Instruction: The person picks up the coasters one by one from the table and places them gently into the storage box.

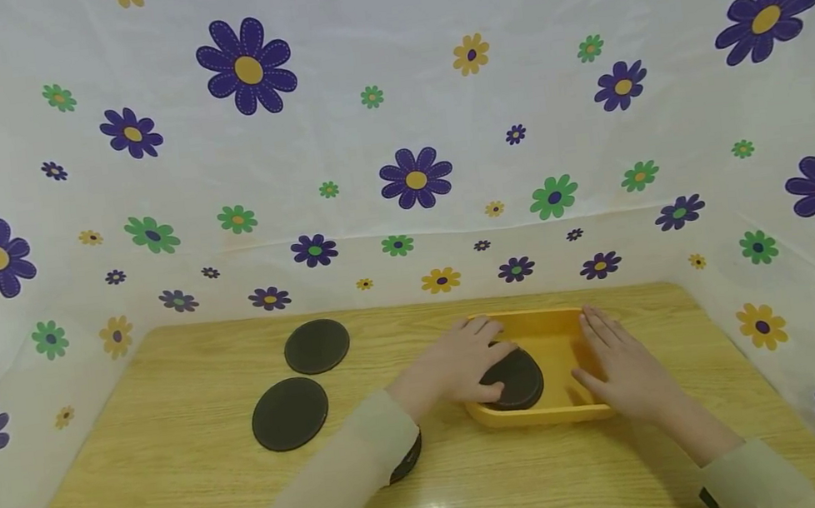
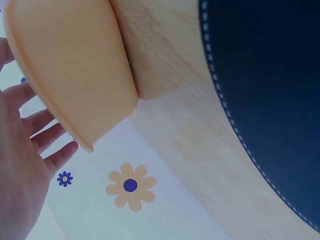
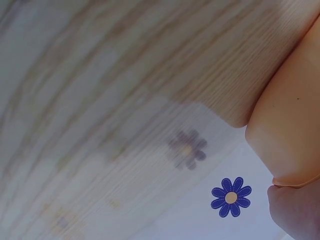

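Note:
An orange plastic tray (image 1: 554, 415) stands on the table, a black round leather coaster (image 1: 523, 379) lying inside its left part. My left hand (image 1: 465, 365) reaches over the tray's left rim. Its fingers are spread, with forefinger and thumb over the coaster. In the left wrist view, the same hand (image 2: 20, 130) shows beyond the rim. My right hand (image 1: 632, 371) lies over the tray's right side, fingers straight along the rim and thumb toward the inside. Only a small part of that hand (image 3: 297, 212) shows at the rim in the right wrist view.
Two more black coasters, a far one (image 1: 317, 346) and a nearer one (image 1: 290, 414), lie to the left. Another black round piece (image 1: 406, 457) is partly hidden under my left sleeve. A white flower-patterned cloth (image 1: 335, 145) surrounds the wooden table (image 1: 160, 466).

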`<action>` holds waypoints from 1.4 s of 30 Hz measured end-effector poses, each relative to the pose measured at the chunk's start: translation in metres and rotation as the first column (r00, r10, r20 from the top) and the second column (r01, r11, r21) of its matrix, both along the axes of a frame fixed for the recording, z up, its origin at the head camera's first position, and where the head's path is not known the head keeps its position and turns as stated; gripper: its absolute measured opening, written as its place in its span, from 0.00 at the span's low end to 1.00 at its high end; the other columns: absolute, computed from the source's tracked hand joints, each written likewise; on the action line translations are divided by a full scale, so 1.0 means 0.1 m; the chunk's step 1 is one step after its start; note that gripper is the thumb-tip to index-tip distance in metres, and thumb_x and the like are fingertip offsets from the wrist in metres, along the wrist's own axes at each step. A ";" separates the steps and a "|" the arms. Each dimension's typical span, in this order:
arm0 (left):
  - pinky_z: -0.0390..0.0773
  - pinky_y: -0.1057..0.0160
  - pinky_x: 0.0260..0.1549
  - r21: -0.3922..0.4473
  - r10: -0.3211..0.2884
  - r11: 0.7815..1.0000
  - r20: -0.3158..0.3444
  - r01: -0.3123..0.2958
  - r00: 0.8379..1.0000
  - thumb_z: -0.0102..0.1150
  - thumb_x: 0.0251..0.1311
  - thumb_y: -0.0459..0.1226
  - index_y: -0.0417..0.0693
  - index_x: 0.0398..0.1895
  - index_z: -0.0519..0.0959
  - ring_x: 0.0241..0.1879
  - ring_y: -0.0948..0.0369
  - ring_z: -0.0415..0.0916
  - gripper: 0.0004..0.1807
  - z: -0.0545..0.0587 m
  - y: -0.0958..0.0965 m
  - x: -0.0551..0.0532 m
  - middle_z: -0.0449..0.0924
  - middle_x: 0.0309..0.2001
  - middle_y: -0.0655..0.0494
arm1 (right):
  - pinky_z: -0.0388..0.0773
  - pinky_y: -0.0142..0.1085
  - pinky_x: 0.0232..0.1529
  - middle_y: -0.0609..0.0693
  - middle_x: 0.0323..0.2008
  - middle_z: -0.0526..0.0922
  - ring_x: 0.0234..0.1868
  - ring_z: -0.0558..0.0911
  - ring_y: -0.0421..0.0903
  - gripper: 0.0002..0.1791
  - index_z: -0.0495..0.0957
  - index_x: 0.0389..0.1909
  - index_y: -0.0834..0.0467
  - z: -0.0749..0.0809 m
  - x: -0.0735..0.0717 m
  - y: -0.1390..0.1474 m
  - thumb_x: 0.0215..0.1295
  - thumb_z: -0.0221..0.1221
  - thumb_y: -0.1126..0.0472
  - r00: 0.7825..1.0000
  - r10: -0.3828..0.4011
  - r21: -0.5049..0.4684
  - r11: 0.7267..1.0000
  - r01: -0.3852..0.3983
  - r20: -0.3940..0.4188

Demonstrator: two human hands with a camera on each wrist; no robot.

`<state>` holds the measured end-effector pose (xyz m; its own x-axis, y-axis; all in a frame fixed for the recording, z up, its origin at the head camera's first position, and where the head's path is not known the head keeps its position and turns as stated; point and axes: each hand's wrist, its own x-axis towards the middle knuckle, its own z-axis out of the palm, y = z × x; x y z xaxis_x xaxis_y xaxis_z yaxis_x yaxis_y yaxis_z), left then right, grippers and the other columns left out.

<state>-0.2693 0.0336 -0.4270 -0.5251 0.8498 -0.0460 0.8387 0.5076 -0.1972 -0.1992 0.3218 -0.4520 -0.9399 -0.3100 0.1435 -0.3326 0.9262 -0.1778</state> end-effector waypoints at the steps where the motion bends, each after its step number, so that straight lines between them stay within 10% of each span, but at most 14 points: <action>1: 0.64 0.50 0.79 0.002 -0.002 1.000 -0.006 0.002 1.000 0.52 0.73 0.60 0.60 0.81 0.66 0.80 0.53 0.61 0.36 0.00 -0.02 0.00 0.64 0.80 0.51 | 0.34 0.44 0.86 0.73 0.83 0.50 0.83 0.52 0.70 0.47 0.53 0.80 0.76 0.00 0.00 0.00 0.76 0.58 0.48 1.000 0.001 -0.002 1.000 -0.001 0.002; 15: 0.64 0.49 0.79 0.095 -0.038 0.995 -0.048 0.042 0.998 0.53 0.74 0.58 0.57 0.77 0.71 0.79 0.50 0.63 0.33 0.13 -0.54 0.30 0.67 0.78 0.48 | 0.22 0.29 0.81 0.73 0.82 0.50 0.83 0.52 0.70 0.46 0.53 0.79 0.77 0.01 -0.01 -0.01 0.77 0.57 0.49 1.000 0.022 0.000 1.000 -0.022 -0.012; 23: 0.66 0.47 0.77 0.165 -0.070 0.983 -0.071 0.081 0.995 0.54 0.74 0.57 0.55 0.77 0.72 0.78 0.47 0.65 0.33 0.17 -0.92 0.51 0.69 0.77 0.45 | 0.39 0.48 0.86 0.72 0.83 0.50 0.84 0.52 0.70 0.46 0.53 0.79 0.77 0.02 -0.01 -0.01 0.77 0.57 0.49 1.000 0.004 0.006 1.000 -0.004 0.004; 33: 0.72 0.47 0.72 0.198 -0.098 0.972 -0.134 0.123 0.986 0.60 0.70 0.57 0.56 0.75 0.73 0.75 0.49 0.69 0.34 -0.09 -1.38 0.74 0.71 0.75 0.47 | 0.19 0.25 0.77 0.74 0.82 0.51 0.83 0.53 0.71 0.46 0.53 0.79 0.77 0.01 0.00 0.00 0.76 0.58 0.49 1.000 0.009 -0.007 1.000 -0.009 -0.017; 42: 0.67 0.47 0.77 0.131 -0.035 0.991 -0.015 0.036 0.999 0.55 0.73 0.61 0.59 0.78 0.70 0.78 0.48 0.64 0.35 -0.32 -1.59 0.81 0.66 0.79 0.47 | 0.37 0.47 0.86 0.72 0.83 0.49 0.83 0.52 0.71 0.46 0.52 0.80 0.77 0.03 0.02 0.00 0.77 0.57 0.49 1.000 -0.005 -0.005 1.000 0.005 0.017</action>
